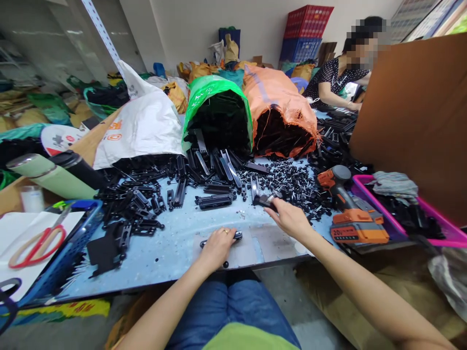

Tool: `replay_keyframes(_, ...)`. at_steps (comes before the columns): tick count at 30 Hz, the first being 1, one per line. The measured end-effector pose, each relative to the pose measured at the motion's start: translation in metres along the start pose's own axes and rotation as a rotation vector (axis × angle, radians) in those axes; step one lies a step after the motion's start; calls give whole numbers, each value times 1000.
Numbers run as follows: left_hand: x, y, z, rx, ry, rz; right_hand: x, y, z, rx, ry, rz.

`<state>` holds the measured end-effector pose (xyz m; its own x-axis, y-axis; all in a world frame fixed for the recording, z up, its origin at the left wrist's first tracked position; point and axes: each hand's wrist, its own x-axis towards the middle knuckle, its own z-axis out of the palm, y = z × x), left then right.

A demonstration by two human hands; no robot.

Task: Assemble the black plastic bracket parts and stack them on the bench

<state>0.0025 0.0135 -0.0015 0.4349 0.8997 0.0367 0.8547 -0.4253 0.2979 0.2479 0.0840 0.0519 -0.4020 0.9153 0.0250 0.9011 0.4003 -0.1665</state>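
Observation:
My left hand (218,245) is closed over a black plastic part (238,236) near the front edge of the blue table (171,253). Both ends of that part stick out from under the fingers. Farther forward and to the right, my right hand (290,217) grips another dark plastic part (263,199) by its right end; its exact shape is blurred. Just beyond it lie a heap of small black screws and fittings (292,182) and long black strips (229,170). An assembled black piece (215,200) rests between the hands and the green bag.
White (146,121), green (219,87) and orange (280,92) sacks line the back. A cordless drill (346,209) and pink-rimmed basket (430,238) stand right. Scissors (40,243) lie in a blue basket (91,223) at left. A co-worker (335,82) sits beyond a brown board (412,126).

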Motion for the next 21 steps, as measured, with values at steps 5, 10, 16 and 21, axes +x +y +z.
replay_keyframes(5,2,7,-2,-44,-80,-7,-28,-18,27,-6,-260,-502)
replay_keyframes(10,7,3,-8,-83,-157,-13,-39,-26,46,-56,-272,-495)
replay_keyframes(16,11,13,-14,-117,-149,-41,-38,-27,44,-82,-273,-461)
replay_keyframes(21,6,18,-16,-143,-77,-52,-45,-42,33,-178,-137,-414)
